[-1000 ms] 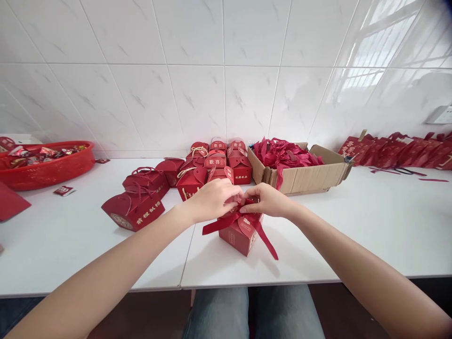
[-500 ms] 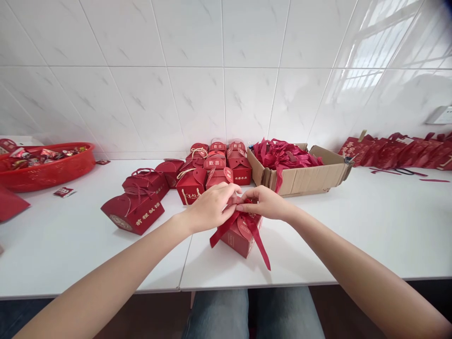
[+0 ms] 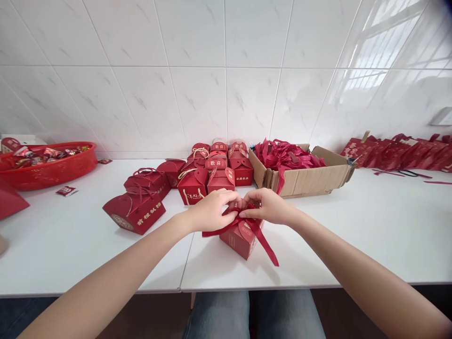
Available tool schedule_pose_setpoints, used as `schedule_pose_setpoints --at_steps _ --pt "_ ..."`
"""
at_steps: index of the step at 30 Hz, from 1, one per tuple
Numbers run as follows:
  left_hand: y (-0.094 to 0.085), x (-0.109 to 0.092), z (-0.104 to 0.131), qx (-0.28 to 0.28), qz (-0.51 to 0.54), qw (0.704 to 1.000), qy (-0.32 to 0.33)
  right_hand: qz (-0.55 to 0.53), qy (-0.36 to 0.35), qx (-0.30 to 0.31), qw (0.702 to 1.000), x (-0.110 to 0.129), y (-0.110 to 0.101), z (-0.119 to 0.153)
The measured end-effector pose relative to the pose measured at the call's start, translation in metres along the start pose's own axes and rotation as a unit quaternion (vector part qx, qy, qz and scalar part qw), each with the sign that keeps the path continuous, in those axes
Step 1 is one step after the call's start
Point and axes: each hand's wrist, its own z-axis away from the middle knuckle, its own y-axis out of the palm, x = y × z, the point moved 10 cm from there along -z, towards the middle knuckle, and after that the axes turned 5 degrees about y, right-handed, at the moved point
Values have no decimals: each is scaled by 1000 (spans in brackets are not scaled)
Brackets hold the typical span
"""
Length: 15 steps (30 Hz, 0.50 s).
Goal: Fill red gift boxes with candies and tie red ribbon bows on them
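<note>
A red gift box (image 3: 237, 241) stands on the white table in front of me, its printed flaps folded over the top. Dark red ribbon (image 3: 263, 242) crosses that top, one tail hanging toward the front right and another stretching left below my wrist. My left hand (image 3: 215, 209) pinches the ribbon at the middle of the box. From the other side, my right hand (image 3: 266, 206) grips the ribbon with thumb and fingers, close against the left fingertips. The fingers partly hide the knot area.
Several finished-looking red boxes (image 3: 192, 184) stand behind. Two more boxes (image 3: 137, 212) sit left. A cardboard box (image 3: 310, 182) holds loose ribbons (image 3: 286, 157). A red basin (image 3: 52, 176) of wrapped sweets is far left, with a wrapper (image 3: 66, 191) nearby. Red bags (image 3: 402, 153) line the right wall.
Both hands have shifted slightly, with fingertips lower and tighter together over the box. The left ribbon tail has swung up and outward; the right tail has moved farther right.
</note>
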Motion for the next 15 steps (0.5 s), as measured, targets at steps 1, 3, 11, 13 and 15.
schedule_pose_setpoints --at_steps 1,3,11,13,15 --pt "1 -2 -1 12 4 1000 7 2 -9 3 1000 2 1 0" --pt "3 -3 -2 37 7 999 15 12 -21 6 1000 4 2 0" --pt "10 1 -1 93 -12 996 7 15 22 3 1000 -9 1 2" --pt "9 0 -2 84 -50 995 18 8 18 1 1000 -8 1 2" --pt "7 -2 -4 68 -62 995 31 -6 16 1 1000 -7 1 2"
